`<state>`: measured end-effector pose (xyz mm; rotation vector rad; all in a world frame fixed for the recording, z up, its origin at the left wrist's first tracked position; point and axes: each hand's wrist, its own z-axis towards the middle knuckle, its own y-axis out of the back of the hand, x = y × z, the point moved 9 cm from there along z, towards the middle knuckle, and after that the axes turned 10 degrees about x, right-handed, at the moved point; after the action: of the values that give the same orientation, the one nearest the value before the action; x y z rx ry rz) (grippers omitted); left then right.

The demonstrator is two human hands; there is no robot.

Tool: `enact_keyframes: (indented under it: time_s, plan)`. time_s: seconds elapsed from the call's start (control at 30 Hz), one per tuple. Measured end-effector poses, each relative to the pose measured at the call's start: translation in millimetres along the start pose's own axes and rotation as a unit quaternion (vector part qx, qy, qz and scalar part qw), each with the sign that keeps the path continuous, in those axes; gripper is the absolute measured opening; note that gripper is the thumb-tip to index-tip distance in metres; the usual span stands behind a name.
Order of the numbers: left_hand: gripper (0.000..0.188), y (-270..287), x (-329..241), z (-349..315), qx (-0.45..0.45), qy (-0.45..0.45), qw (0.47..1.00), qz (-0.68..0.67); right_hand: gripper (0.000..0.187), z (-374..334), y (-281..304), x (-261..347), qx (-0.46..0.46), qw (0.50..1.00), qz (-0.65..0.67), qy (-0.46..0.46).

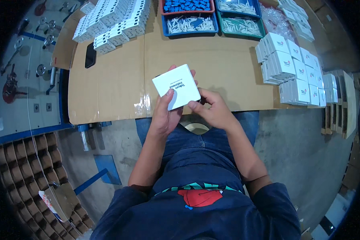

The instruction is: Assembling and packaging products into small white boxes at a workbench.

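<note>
A white, flat square plastic box (181,82) with small printing on its face is held over the near edge of the cardboard-covered table (108,90). My left hand (167,117) grips it from below and behind, its thumb lying on the printed face and some fingertips showing past the far edge. At the box's near right corner, my right hand (218,111) pinches with thumb and index finger. The box is tilted, its face turned up towards me. Its underside is hidden.
White socketed units (120,28) are stacked at the far left, beside a black phone (90,55). A red tray (214,9) holds blue pieces; a blue tray (191,35) and a green tray (244,37) hold small white parts. Printed white boxes (286,64) are piled at right.
</note>
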<state>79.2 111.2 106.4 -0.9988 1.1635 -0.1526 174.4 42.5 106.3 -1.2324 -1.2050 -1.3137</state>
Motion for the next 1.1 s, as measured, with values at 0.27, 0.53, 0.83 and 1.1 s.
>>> enact_keyframes:
  time_s: [0.27, 0.53, 0.83, 1.1]
  plan:
    - [0.07, 11.1, 3.3, -3.6, 0.006, 0.005, 1.0, 0.02, 0.029, 1.0, -4.6, 1.8, -0.016, 1.0, 0.015, -0.011]
    - [0.068, 6.6, 4.8, -1.8, 0.02, 0.007, 1.0, 0.011, 0.032, -1.2, 3.3, -11.4, -0.001, 0.999, -0.015, -0.038]
    - [0.065, 19.1, 14.3, -9.8, 0.009, 0.026, 0.998, 0.062, 0.035, -5.6, 29.7, 10.8, -0.101, 0.991, 0.015, 0.083]
    - [0.062, 3.0, 16.5, -7.9, 0.085, 0.079, 0.98, 0.159, 0.04, -7.5, 36.4, 25.8, -0.073, 0.986, 0.007, 0.15]
